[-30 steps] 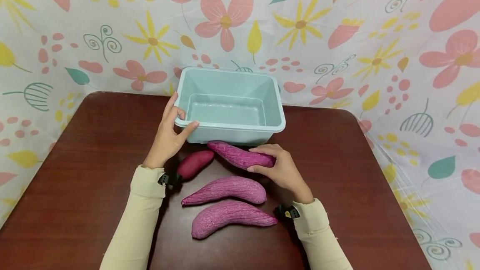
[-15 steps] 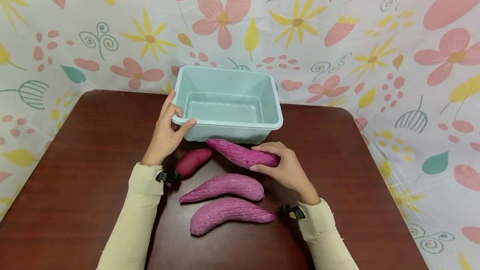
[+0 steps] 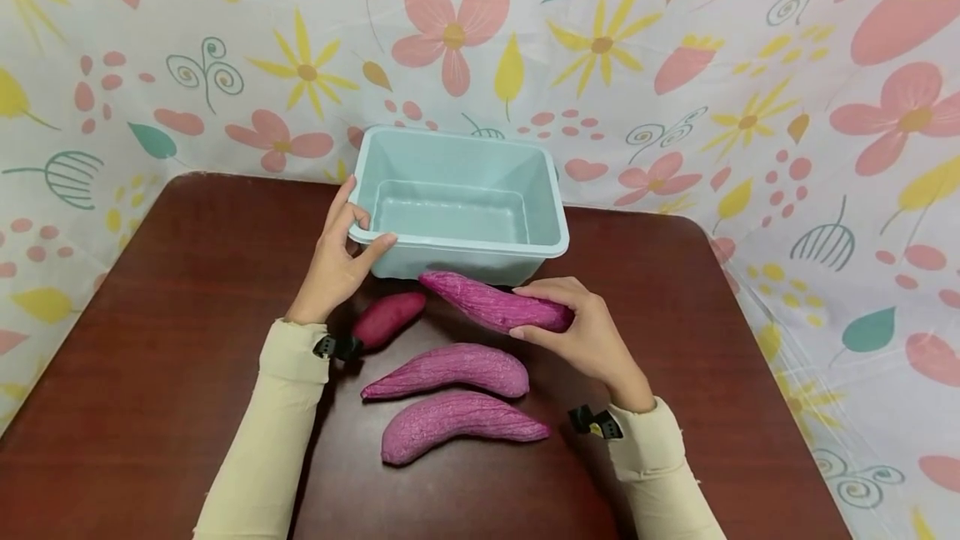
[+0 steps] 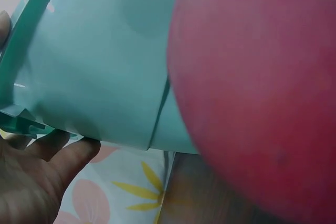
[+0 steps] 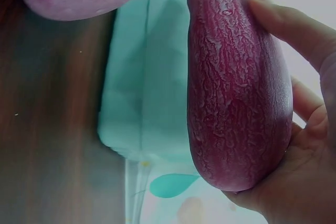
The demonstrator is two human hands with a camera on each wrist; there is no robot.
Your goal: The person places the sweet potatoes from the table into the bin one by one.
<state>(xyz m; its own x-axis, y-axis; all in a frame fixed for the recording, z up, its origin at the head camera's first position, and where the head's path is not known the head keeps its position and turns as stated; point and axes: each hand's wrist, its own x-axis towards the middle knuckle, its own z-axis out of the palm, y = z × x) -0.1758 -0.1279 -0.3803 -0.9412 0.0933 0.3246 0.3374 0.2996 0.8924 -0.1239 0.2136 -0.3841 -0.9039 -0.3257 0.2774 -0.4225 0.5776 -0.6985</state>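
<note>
My right hand (image 3: 592, 336) grips a wrinkled purple sweet potato (image 3: 480, 302) by its right end, thumb on the near side and fingers on the far side. Its tapered end points left, by the front wall of a light blue plastic basin (image 3: 480, 262). In the right wrist view, the sweet potato (image 5: 236, 87) fills the hand. My left hand (image 3: 333, 261) holds the basin's rim at its front left corner. Near that wrist lies a smaller, smooth red sweet potato (image 3: 390, 317), looming large in the left wrist view. The basin's floor is bare.
Two curved purple sweet potatoes lie on the brown table between my forearms, a farther one (image 3: 450, 371) and a nearer one (image 3: 457, 427). Behind the table (image 3: 187, 290) hangs a flower-patterned cloth (image 3: 480, 48), close behind the basin.
The right hand has shifted a little to the right with the purple sweet potato in its grip. My left hand keeps its hold on the basin's corner.
</note>
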